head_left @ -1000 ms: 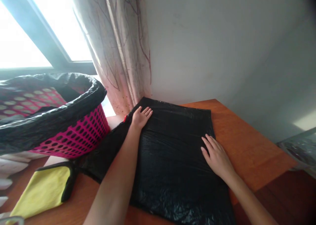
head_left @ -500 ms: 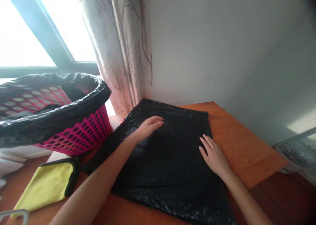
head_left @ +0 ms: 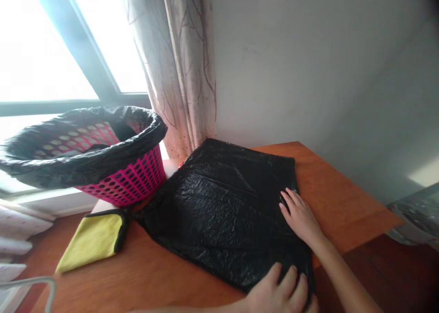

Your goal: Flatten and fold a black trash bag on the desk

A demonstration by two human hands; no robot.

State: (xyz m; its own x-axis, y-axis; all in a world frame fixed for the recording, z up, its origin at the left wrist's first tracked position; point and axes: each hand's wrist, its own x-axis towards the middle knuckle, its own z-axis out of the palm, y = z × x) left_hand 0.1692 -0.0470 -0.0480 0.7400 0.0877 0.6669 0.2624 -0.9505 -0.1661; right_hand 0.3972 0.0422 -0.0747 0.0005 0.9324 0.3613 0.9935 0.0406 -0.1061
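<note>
A black plastic bag (head_left: pixel 219 207) lies spread over the wooden table, its surface finely wrinkled. My right hand (head_left: pixel 300 214) rests flat on the bag's right edge, fingers stretched out and slightly apart. Low in the picture, my left hand (head_left: pixel 277 290) is on the bag's near right corner, partly cut off by the frame's bottom. Its fingers are spread over the plastic, with nothing visibly gripped.
On the left stands a pink perforated basket (head_left: pixel 137 180) lined with black plastic. A folded yellow cloth (head_left: pixel 92 242) with dark edging lies before it on the wooden table (head_left: pixel 164 276). A curtain (head_left: pixel 188 75) and a wall border the far side.
My left hand has moved from the upper middle of the bag toward me and rightward to its near corner. My right hand stays at the right edge. The view has shifted slightly.
</note>
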